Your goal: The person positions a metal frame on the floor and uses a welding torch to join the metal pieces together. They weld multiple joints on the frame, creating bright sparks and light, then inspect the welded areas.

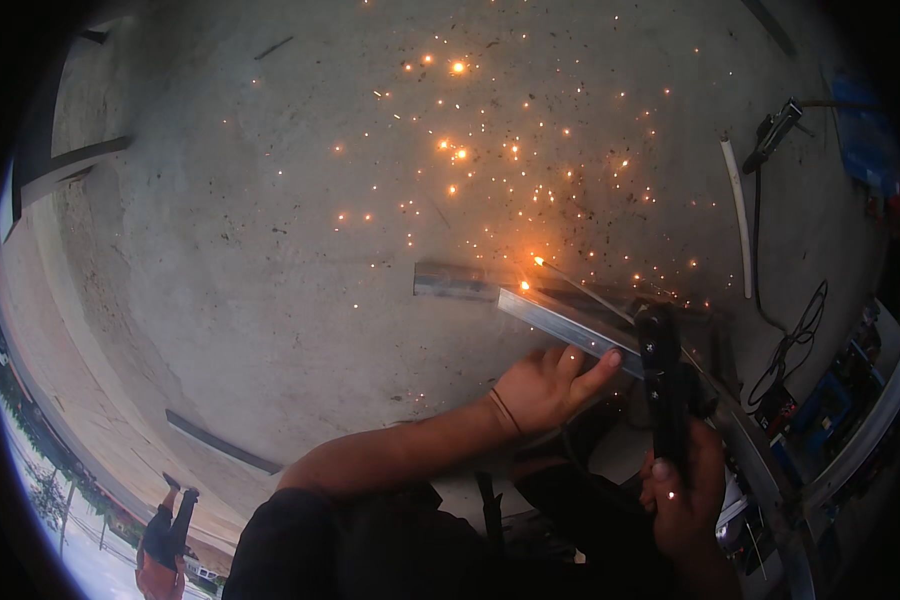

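Note:
My right hand [688, 495] is wrapped round a black welding electrode holder [662, 375]. From its jaws a thin welding electrode [592, 292] reaches up and left, with its tip glowing orange. Just below that tip, a second bright spot burns at the end of a silver metal bar [562, 326]. The fingers of my left hand [545, 392] are closed on this bar from below, the thumb and fingertips along its edge. Partly behind the bar, a darker metal tube [455, 281] lies on the floor. Smoke blurs the area round the tip.
Orange sparks [460, 153] scatter over the concrete floor [220, 260]. At right are a clamp [773, 132] on a cable, a pale rod [738, 215], coiled black wire [792, 345] and blue plastic [867, 150]. A metal strip [222, 442] lies left; another person [162, 550] is farther off.

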A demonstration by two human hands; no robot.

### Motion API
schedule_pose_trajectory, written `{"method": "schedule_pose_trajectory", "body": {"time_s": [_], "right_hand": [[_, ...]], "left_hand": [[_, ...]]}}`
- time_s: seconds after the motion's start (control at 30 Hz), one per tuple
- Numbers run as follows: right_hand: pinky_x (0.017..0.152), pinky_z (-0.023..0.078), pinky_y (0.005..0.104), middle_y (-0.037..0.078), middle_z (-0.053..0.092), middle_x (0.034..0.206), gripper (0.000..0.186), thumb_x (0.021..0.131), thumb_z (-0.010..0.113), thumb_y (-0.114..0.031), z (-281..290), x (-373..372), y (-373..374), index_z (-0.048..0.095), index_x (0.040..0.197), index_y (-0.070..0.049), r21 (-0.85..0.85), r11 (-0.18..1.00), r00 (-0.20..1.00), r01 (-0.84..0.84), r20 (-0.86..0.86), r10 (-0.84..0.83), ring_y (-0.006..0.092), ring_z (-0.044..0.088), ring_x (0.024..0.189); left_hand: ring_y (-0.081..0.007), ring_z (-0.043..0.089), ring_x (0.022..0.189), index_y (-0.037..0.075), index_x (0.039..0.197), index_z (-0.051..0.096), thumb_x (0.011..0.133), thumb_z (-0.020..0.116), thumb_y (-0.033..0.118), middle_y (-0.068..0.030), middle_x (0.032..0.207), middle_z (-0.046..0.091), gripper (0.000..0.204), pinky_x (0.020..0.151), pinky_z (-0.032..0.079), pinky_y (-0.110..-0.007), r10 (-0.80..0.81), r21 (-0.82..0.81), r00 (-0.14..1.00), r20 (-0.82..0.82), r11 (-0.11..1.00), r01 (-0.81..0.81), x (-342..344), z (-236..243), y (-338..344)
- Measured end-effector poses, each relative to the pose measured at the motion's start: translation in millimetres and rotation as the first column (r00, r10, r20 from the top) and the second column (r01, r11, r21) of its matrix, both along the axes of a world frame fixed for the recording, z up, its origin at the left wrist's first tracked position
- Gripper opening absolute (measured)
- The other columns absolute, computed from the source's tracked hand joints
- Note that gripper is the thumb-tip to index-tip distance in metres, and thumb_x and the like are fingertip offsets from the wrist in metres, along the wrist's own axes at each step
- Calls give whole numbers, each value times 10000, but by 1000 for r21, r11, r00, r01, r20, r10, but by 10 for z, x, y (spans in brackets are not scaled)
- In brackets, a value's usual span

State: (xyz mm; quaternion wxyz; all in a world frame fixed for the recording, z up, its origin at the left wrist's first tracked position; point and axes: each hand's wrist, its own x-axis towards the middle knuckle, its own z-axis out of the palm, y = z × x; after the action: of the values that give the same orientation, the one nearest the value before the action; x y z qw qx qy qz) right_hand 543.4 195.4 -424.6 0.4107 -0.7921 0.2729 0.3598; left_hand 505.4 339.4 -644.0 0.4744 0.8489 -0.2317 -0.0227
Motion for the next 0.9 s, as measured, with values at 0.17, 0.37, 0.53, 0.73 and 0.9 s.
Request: {"method": "schedule_pose_trajectory", "body": {"time_s": [0.17, 0.37, 0.53, 0.73, 0.9], "right_hand": [[510, 406, 214, 63, 562, 835, 489, 951, 563, -181, -54, -37, -83, 388, 1356, 30, 47, 992, 993, -116, 6, 116, 66, 481, 587], [580, 422, 235, 79, 574, 887, 442, 957, 569, -150, -49, -7, -26, 417, 1327, 37, 57, 992, 993, -117, -2, 117, 90, 505, 657], [753, 463, 302, 121, 607, 1029, 434, 948, 600, -140, -3, 53, 50, 460, 1321, 35, 47, 998, 998, -45, -31, 47, 159, 564, 849], [499, 390, 214, 53, 545, 813, 486, 943, 543, -155, -31, 2, -15, 386, 1366, 26, 9, 993, 993, -121, 10, 121, 61, 458, 574], [504, 392, 210, 47, 551, 811, 487, 945, 554, -165, -62, -40, 17, 387, 1360, 28, 14, 994, 994, -107, 3, 107, 60, 466, 577]], "left_hand": [[-267, 587, 699, 91, 1550, 299, 878, 604, 188, -136, 914, 524, 744, 545, 516, -368, -28, 13, 999, -25, 1000, 28, -36, -46, -17], [-277, 584, 703, 98, 1520, 353, 872, 574, 164, -137, 919, 516, 688, 550, 516, -376, -40, -28, 996, -75, 999, 38, -4, -22, -3], [-275, 565, 750, 105, 1491, 388, 869, 561, 137, -123, 907, 498, 647, 587, 505, -384, -104, -48, 983, -148, 994, 98, 49, 49, 29], [-271, 576, 702, 97, 1558, 286, 854, 585, 145, -133, 897, 513, 766, 557, 516, -376, -10, -38, 1000, -14, 999, 9, -11, -61, -30], [-270, 578, 688, 98, 1546, 311, 846, 601, 161, -129, 902, 518, 760, 534, 515, -370, -42, -15, 998, -51, 999, 41, -52, -56, -10]]}}
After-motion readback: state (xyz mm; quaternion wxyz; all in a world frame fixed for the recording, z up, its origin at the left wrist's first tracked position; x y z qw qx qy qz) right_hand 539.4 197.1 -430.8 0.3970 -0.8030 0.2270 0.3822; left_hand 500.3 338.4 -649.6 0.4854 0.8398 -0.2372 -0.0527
